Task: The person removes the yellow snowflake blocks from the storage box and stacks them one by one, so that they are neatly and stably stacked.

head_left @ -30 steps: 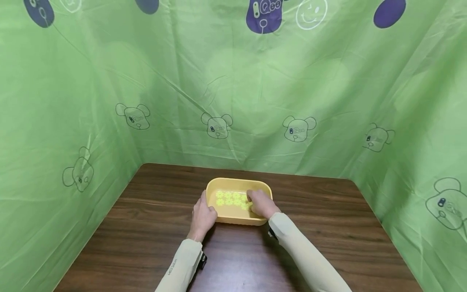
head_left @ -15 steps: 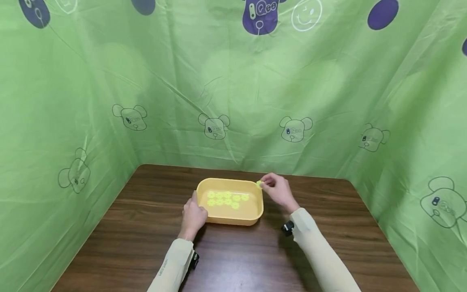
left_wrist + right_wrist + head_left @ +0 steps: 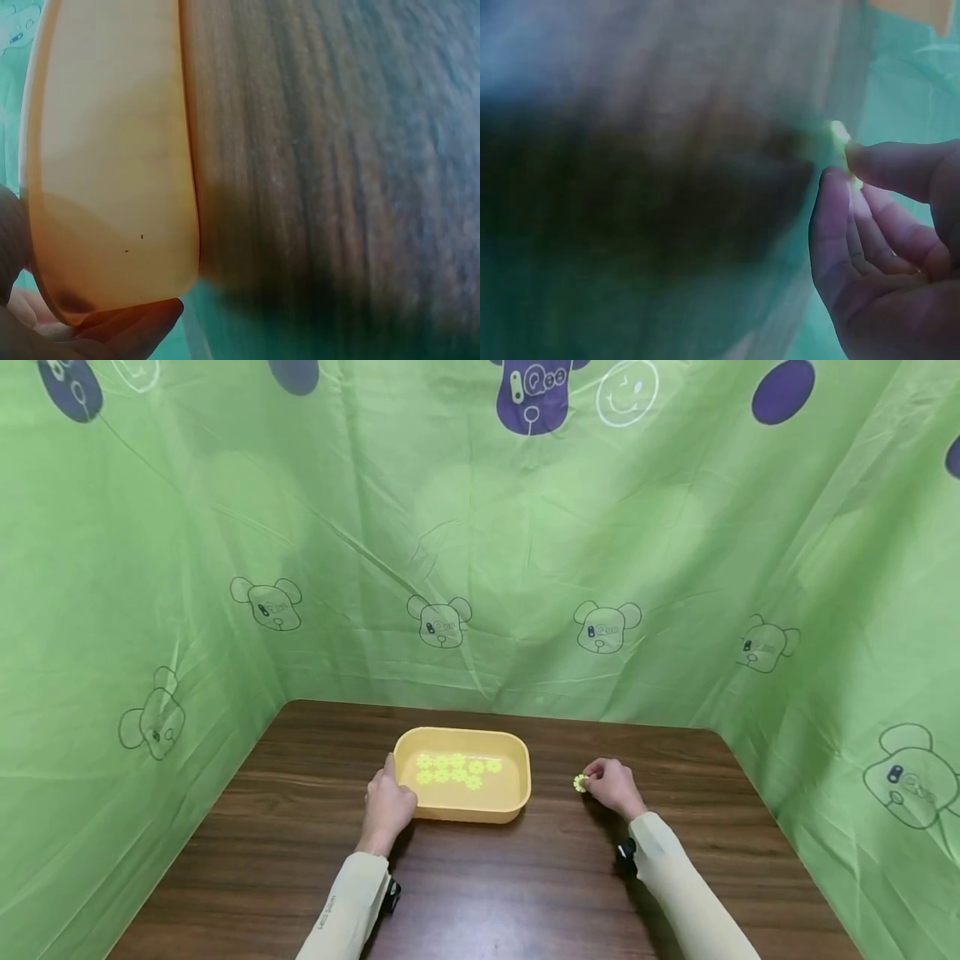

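Observation:
A shallow yellow plastic tub (image 3: 468, 816) stands on the table, left of the middle in the head view. My left hand (image 3: 386, 806) grips its near left corner, thumb at the rim; in the left wrist view the fingers (image 3: 142, 330) curl round the tub's end. Several bright yellow-green flower-shaped pieces (image 3: 442, 774) lie in rows inside. Out to the right of the tub, my right hand (image 3: 617, 787) pinches one such flower-shaped piece (image 3: 579, 782) between thumb and fingertips, low over the table. The right wrist view shows that piece (image 3: 841, 139) edge-on.
Dark wood-grain table (image 3: 480, 893) lies under everything. Green cloth (image 3: 525, 552) printed with bear heads hangs behind the table and along both sides. Each sleeve carries a black wrist device, such as the one at the right wrist (image 3: 626, 855).
My right hand has come up out of the tub with a flower-shaped piece, then moved right and down towards the table. My left hand still holds the tub, which appears further left in view.

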Demonstrator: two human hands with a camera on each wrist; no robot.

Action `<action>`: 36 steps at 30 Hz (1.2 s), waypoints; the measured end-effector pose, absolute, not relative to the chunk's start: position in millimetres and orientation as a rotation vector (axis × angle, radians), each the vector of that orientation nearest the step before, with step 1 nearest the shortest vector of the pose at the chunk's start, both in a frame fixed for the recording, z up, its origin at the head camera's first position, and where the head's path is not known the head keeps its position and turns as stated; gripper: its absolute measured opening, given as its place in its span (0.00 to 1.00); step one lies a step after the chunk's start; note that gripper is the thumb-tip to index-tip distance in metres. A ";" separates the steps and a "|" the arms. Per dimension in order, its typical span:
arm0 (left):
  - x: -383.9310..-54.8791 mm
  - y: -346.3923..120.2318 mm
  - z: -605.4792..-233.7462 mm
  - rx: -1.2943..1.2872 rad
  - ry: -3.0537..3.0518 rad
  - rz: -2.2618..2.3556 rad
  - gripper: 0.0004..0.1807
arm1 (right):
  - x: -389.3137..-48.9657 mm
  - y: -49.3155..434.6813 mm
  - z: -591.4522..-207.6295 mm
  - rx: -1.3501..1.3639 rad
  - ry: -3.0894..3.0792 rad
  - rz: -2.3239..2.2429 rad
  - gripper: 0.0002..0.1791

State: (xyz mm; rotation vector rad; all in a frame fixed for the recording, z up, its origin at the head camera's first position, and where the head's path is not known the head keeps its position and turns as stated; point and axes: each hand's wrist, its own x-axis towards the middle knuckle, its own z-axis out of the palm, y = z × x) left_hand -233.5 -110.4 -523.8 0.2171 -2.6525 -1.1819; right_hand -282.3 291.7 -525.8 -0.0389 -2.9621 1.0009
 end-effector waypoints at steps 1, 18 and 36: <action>-233.2 -110.4 -524.2 0.217 -2.649 -1.180 0.40 | -281.4 292.2 -528.0 -0.045 -2.972 0.982 0.06; -234.3 -111.4 -525.1 0.232 -2.646 -1.199 0.41 | -275.9 288.1 -530.1 0.077 -3.042 0.945 0.12; -233.9 -111.0 -525.8 0.221 -2.624 -1.191 0.40 | -273.3 277.2 -521.7 0.117 -3.114 0.849 0.11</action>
